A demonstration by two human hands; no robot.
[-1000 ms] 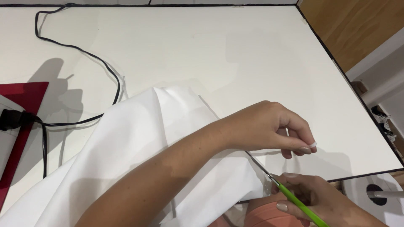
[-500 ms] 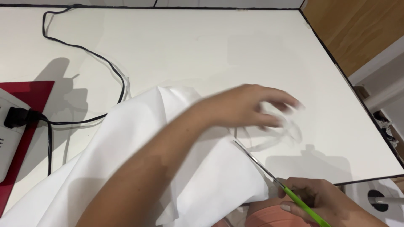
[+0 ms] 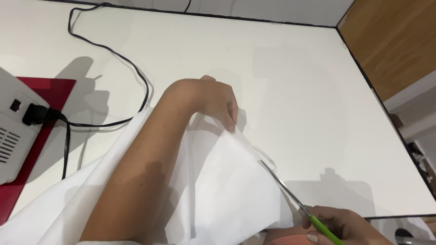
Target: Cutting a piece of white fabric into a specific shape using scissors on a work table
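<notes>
Left hand (image 3: 213,97) pinches smooth white fabric (image 3: 227,190) | right hand (image 3: 340,227) grips green-handled scissors (image 3: 290,195)

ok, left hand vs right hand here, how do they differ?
The left hand sits high over the white fabric, fingers pinching its edge; the right hand is low at the table edge, gripping green-handled scissors. The left hand shows fully, the right hand is partly cropped. Both are bare and working the same fabric.

white matte tabletop (image 3: 290,68) | black looping power cable (image 3: 131,68) across it | flat red mat (image 3: 43,131) at left edge | white vented plastic appliance (image 3: 11,131) on mat, cable plugged in
</notes>
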